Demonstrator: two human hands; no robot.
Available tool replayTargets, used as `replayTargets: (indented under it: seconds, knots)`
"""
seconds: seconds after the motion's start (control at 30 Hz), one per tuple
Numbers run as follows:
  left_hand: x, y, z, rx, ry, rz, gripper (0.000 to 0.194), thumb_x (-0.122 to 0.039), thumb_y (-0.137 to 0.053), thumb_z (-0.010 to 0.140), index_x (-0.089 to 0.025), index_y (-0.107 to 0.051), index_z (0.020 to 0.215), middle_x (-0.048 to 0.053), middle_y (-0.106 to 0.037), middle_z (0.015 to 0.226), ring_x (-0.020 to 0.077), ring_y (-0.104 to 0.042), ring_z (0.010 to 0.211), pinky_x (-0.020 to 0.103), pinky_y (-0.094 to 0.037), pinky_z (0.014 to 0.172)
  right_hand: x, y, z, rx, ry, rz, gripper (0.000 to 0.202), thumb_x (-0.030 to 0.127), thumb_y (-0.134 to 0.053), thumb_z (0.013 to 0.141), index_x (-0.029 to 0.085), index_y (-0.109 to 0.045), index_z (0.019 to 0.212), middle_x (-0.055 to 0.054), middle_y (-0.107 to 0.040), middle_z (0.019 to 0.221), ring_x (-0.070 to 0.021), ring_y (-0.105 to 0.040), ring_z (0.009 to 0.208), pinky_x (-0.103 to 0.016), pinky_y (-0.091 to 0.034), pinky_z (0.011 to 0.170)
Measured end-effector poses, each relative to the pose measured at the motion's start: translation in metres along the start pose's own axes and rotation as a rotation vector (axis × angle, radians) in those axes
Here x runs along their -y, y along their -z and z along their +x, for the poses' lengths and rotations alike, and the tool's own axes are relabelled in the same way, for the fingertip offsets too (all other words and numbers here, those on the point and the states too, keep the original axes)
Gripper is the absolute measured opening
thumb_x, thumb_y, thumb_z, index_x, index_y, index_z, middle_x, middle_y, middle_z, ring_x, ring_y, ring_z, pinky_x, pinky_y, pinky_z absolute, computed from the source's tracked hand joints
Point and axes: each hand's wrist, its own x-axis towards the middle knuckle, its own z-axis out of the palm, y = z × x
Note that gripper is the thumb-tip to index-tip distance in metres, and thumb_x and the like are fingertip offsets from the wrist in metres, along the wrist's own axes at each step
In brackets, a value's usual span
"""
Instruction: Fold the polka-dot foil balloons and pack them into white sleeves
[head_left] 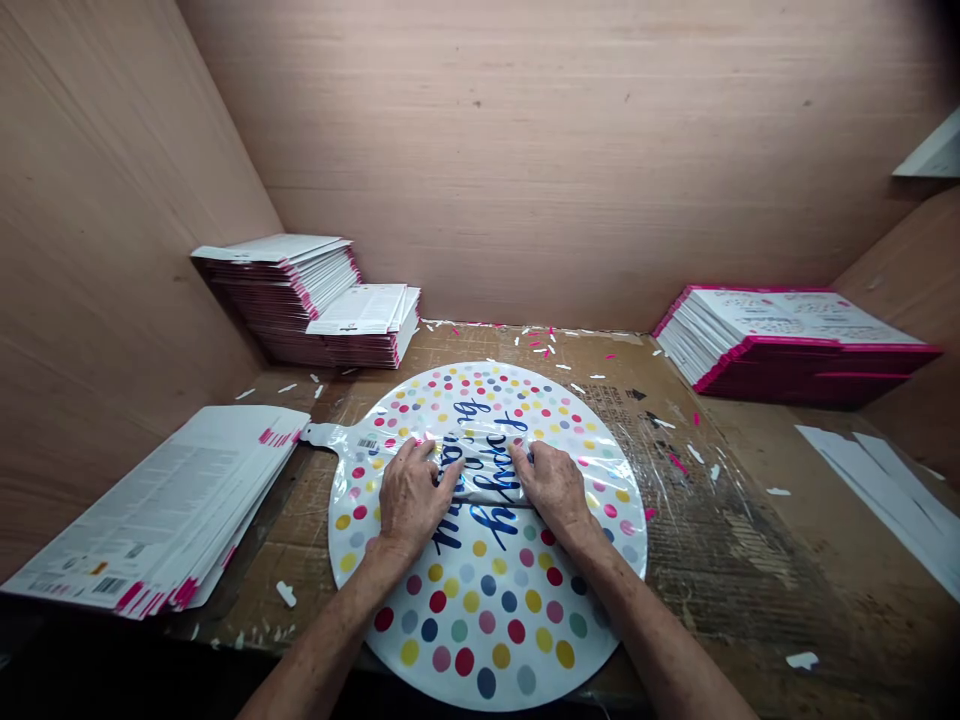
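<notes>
dotted balloon (pixel 487 548) flat under left hand (pixel 415 490) and right hand (pixel 556 488) | neck (pixel 324 435) leftward, left hand nearer | both part-curled, grip unclear

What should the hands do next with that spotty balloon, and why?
Probably slide the left hand and right hand gently apart, pressing lightly, to smooth the balloon. It lies spread out on the cardboard, but a crease shows between the hands, and both hands already rest on the balloon, one on each side of the lettering's middle.
</notes>
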Motion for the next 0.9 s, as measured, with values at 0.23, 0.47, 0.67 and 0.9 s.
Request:
replayTargets:
  seconds: [0.23, 0.47, 0.67, 0.9]
  knots:
    - [0.009, 0.003, 0.003, 0.077, -0.107, -0.011, 0.040, -0.037, -0.046, 0.094, -0.018, -0.068, 0.068, 0.012, -0.062, 0.131, 0.0317, -0.047, 0.132, 0.051, -0.042, 0.108, -0.002, 0.005, 0.003, 0.021, -0.001, 0.007, 0.038, 0.042, -0.039, 0.101, 0.018, -0.061, 0.081, -0.009, -0.071, 0.081, -0.0186, -0.064, 0.075, -0.027, -0.034, 0.062]
    - [-0.025, -0.002, 0.006, -0.192, -0.062, 0.240, 0.030, -0.033, -0.051, 0.091, -0.013, -0.065, 0.107, 0.021, -0.059, 0.130, 0.0372, -0.052, 0.124, 0.055, -0.044, 0.099, 0.005, 0.005, 0.009, 0.037, -0.030, -0.038, 0.035, 0.035, -0.039, 0.101, 0.015, -0.064, 0.089, -0.013, -0.071, 0.090, -0.0224, -0.066, 0.086, -0.028, -0.038, 0.067]
    - [-0.032, -0.033, 0.001, 0.017, -0.167, 0.250, 0.057, -0.046, -0.044, 0.094, -0.017, -0.044, 0.143, 0.017, -0.041, 0.151, 0.0393, -0.030, 0.142, 0.063, -0.023, 0.113, 0.012, 0.017, 0.010, 0.024, 0.054, -0.129, 0.029, 0.032, -0.046, 0.099, 0.010, -0.061, 0.110, -0.020, -0.067, 0.103, -0.0277, -0.064, 0.095, -0.033, -0.043, 0.075]
    - [-0.018, -0.018, 0.006, 0.178, -0.117, 0.053, 0.062, -0.047, -0.042, 0.095, -0.012, -0.037, 0.146, 0.018, -0.033, 0.155, 0.0353, -0.025, 0.145, 0.058, -0.021, 0.116, 0.026, 0.035, 0.041, 0.182, 0.386, -0.124, 0.021, 0.032, -0.072, 0.082, 0.017, -0.066, 0.095, -0.011, -0.066, 0.107, -0.0233, -0.060, 0.099, -0.028, -0.042, 0.076]
